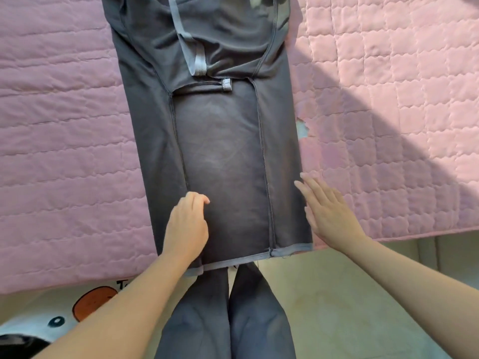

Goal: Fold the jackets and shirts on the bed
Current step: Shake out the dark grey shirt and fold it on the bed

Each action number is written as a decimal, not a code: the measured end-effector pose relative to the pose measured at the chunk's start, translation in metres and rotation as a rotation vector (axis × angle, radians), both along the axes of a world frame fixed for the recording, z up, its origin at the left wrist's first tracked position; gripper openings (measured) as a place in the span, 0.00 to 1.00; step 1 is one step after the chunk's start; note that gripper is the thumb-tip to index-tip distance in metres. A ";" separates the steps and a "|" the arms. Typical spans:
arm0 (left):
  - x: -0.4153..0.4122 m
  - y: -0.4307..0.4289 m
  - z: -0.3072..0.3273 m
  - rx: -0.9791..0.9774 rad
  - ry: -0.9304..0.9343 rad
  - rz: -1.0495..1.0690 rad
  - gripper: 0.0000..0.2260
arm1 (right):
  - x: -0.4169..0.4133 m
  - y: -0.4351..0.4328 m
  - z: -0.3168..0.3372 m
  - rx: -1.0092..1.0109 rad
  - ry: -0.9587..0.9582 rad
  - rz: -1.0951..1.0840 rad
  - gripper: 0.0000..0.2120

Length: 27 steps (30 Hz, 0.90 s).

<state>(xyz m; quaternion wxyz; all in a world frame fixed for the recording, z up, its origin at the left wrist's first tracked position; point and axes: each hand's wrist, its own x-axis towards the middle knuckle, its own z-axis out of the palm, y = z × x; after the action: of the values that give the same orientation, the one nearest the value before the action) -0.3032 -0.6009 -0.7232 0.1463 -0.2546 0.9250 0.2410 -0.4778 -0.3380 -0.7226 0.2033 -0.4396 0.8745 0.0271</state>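
Only one garment is in view: a dark grey shirt (220, 156) lying flat along a pink quilted bedspread (64, 151), its sides and both sleeves folded inward so it forms a long narrow strip, its pale-edged hem at the near edge of the bed. Two bare hands work at that near end. The left hand (188, 224) rests on the cloth by the left fold seam, fingers loosely curled and gripping nothing. The right hand (326, 211) is spread flat with fingers straight, at the shirt's right edge, where cloth meets bedspread; whether it presses down I cannot tell. One small worn patch (302, 128) shows in the quilting just beside the shirt. Below the bed lies a pale floor (337, 294), with a cartoon-printed mat (51, 314) at the left and the person's two grey-trousered legs (228, 320) between the forearms.
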 end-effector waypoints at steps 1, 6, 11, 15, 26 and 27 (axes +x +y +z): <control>0.004 -0.018 -0.005 -0.048 0.002 0.011 0.23 | -0.008 -0.006 -0.001 0.030 0.034 0.126 0.29; 0.029 -0.095 -0.027 -0.248 -0.107 -0.441 0.41 | -0.054 -0.025 -0.022 0.109 0.140 0.651 0.32; 0.057 -0.124 -0.041 -0.350 -0.066 -0.714 0.42 | -0.070 -0.027 -0.029 0.123 0.132 0.814 0.29; 0.068 -0.120 -0.049 -0.320 -0.062 -0.742 0.39 | -0.049 -0.034 -0.038 0.064 0.088 0.804 0.29; 0.045 -0.108 -0.023 0.287 -0.141 -0.309 0.35 | -0.036 -0.076 -0.011 0.101 -0.645 0.127 0.43; 0.034 -0.112 -0.016 0.404 -0.158 -0.114 0.30 | -0.042 -0.089 -0.003 0.006 -0.704 -0.083 0.38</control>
<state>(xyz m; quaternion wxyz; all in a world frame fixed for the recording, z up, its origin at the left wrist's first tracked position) -0.2694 -0.7130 -0.7395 0.2797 -0.1857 0.8566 0.3918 -0.5195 -0.4268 -0.7256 0.4947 -0.3854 0.7677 -0.1318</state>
